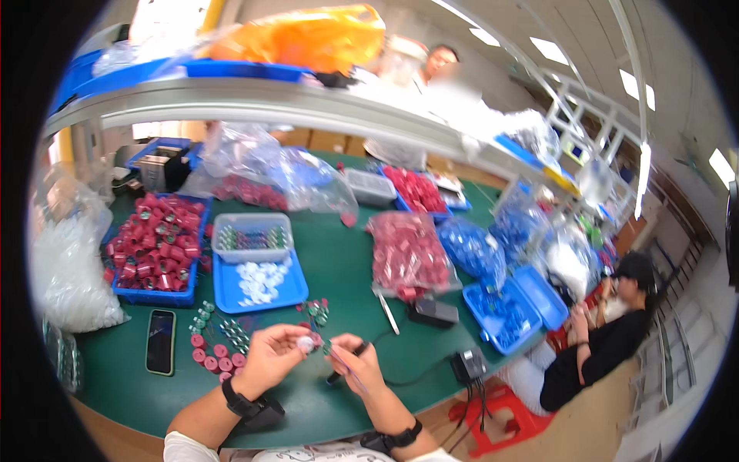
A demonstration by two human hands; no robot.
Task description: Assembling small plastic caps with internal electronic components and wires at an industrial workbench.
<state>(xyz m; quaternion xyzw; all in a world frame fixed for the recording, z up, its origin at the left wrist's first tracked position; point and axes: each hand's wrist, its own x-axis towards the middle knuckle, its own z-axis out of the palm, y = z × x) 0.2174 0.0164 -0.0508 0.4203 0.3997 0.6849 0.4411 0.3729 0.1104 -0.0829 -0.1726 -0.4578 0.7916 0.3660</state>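
My left hand (271,356) pinches a small white cap-like part (305,344) between its fingertips above the green table (339,277). My right hand (356,366) is closed around a thin dark pen-like tool (344,363), its tip close to the white part. Both wrists wear dark bands. Just left of my hands lie several small red caps (209,356) and green-tipped parts (233,332). A few more red and green parts (316,312) sit just beyond my fingers.
A blue tray of white caps (260,281), a clear tub (252,235), a blue bin of red rings (158,246), bags of red (408,254) and blue parts (473,248), a phone (161,340), a black box (433,312). A seated person (608,339) at right; another behind the shelf.
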